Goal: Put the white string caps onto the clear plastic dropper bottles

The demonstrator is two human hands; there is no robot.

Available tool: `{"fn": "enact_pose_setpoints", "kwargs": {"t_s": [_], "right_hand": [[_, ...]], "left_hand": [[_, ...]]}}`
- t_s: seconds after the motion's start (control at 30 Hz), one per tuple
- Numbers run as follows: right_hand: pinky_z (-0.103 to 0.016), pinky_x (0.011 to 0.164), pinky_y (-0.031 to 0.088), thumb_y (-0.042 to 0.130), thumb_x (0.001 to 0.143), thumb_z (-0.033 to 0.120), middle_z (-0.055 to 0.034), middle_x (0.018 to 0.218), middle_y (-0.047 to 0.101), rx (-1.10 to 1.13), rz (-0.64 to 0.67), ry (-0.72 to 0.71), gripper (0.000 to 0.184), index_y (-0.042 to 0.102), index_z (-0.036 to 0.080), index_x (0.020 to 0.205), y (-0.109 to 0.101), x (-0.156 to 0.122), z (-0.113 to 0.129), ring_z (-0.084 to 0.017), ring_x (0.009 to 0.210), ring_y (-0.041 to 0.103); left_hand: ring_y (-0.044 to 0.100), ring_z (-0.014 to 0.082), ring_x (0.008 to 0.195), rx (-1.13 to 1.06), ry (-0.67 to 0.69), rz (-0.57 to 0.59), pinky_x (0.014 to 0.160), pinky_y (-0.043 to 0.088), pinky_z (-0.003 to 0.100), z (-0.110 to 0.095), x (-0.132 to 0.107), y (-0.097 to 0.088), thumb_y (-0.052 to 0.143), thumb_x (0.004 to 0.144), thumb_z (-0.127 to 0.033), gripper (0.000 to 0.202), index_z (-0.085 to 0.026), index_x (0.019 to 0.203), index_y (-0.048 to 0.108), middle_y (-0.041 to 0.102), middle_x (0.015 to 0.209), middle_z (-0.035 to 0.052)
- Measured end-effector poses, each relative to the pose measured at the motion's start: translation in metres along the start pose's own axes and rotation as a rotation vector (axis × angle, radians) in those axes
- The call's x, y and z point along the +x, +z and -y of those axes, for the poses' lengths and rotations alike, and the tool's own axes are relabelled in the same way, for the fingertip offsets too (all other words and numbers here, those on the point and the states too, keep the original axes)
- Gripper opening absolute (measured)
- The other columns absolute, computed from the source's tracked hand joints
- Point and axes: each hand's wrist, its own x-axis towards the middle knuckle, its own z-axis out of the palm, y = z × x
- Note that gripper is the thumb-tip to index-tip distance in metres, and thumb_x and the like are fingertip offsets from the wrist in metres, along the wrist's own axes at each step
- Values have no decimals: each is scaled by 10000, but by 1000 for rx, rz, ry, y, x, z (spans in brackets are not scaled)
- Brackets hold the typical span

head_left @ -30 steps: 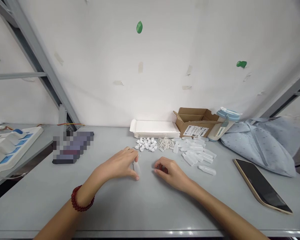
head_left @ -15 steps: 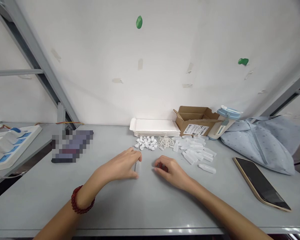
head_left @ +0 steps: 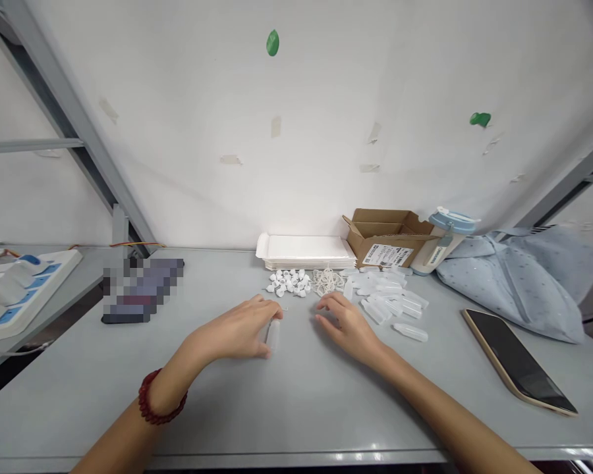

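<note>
My left hand (head_left: 242, 331) is curved around a small translucent plastic tube (head_left: 273, 336), with index finger and thumb against it near its two ends. A tiny white bit (head_left: 284, 309) shows beside the index fingertip, too small to name. My right hand (head_left: 344, 326) is apart from it, thumb and fingers spread, nothing seen between them. Just beyond its fingertips lies a heap of thin white cords (head_left: 328, 281). Small white caps (head_left: 289, 282) are piled left of the cords. More translucent tubes (head_left: 383, 289) lie heaped to the right, one single tube (head_left: 410, 332) nearer me.
At the wall stand stacked white packets (head_left: 306, 248), an open cardboard box (head_left: 389, 240) and a blue-lidded cup (head_left: 442, 242). A blue fabric bag (head_left: 511, 286) and a phone (head_left: 518, 361) lie right. A blurred dark object (head_left: 145, 289) and a power strip (head_left: 27, 289) are left.
My right hand has moved away from my left hand, forward and to the right towards the cords, and its fingers have spread apart. My left hand stays by the tube, nearly still.
</note>
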Motion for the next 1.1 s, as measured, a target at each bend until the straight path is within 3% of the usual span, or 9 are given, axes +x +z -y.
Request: {"fn": "enact_pose_setpoints", "kwargs": {"t_s": [0.2,0.37,1.1], "right_hand": [[-400,819,499,482,847,189,-119,1049,543,-135,-63,-29,167,555,168,996,-1,2,-11,-234,983,551],[-418,809,512,494,840,174,-134,1110,542,-207,-51,-58,231,555,167,1063,4,3,-16,-265,1041,527],[-436,942,449,522,838,199,-144,1188,553,-176,3,-21,303,565,134,1130,8,4,-16,-265,1118,487]], "left_hand": [[507,256,1011,2,-13,8,805,422,315,-1,-1,-1,639,655,-265,447,-214,1086,533,551,1049,55],[509,255,1003,-5,17,-16,800,425,314,2,-2,1,642,643,-249,433,-210,1064,544,556,1031,47],[515,249,997,36,23,17,807,420,324,3,1,4,606,690,-279,404,-219,1081,529,562,1051,44]]}}
